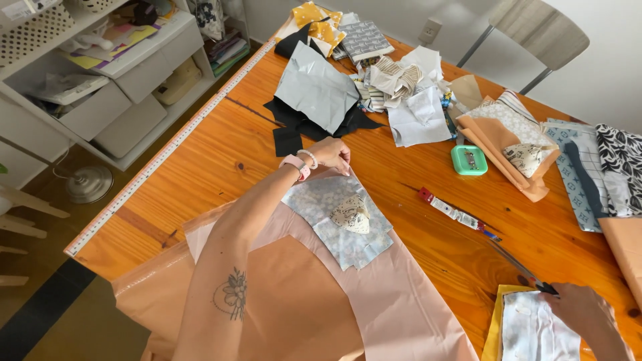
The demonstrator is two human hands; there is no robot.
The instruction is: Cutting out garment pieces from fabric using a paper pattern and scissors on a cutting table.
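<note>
While the left hand [332, 154] pinches the far corner of the pale printed fabric square [338, 217], fingers closed on its edge, the square runs back toward the person; right hand [580, 309], well apart, grips scissors [528, 274], blades pointing w/ the far-left.

1. Single view: head-worn camera, looking steeply down and forward over the wooden table [221, 160].
2. Close range: own forearms enter from the bottom edge.
3. Shelving [100, 87] at left, wall beyond.
</note>
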